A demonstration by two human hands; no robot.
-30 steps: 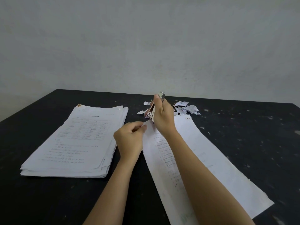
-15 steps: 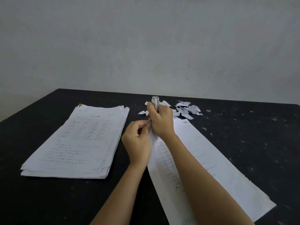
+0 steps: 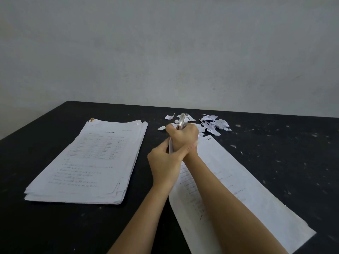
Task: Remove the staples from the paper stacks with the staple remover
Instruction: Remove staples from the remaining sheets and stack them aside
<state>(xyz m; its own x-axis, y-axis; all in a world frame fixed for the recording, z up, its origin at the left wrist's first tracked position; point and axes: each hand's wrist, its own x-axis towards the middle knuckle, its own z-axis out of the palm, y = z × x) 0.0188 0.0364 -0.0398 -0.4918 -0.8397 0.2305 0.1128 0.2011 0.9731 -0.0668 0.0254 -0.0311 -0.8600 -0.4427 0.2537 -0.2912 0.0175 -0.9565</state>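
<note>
A stapled paper stack (image 3: 236, 182) lies at an angle on the black table (image 3: 55, 226), under my forearms. My right hand (image 3: 185, 136) grips a metal staple remover (image 3: 183, 121) upright over the stack's far left corner; only its silver top shows above my fist. My left hand (image 3: 165, 164) pinches that same corner of the paper, its thumb lying across my right wrist. The staple itself is hidden by my hands.
A thicker pile of printed sheets (image 3: 91, 162) lies to the left. Several torn paper scraps (image 3: 212, 123) are heaped just beyond my hands. Small white flecks dot the right side of the table. A bare grey wall stands behind.
My left hand has moved right and closed in against my right hand at the paper's corner. The staple remover has swung from a tilt to near upright.
</note>
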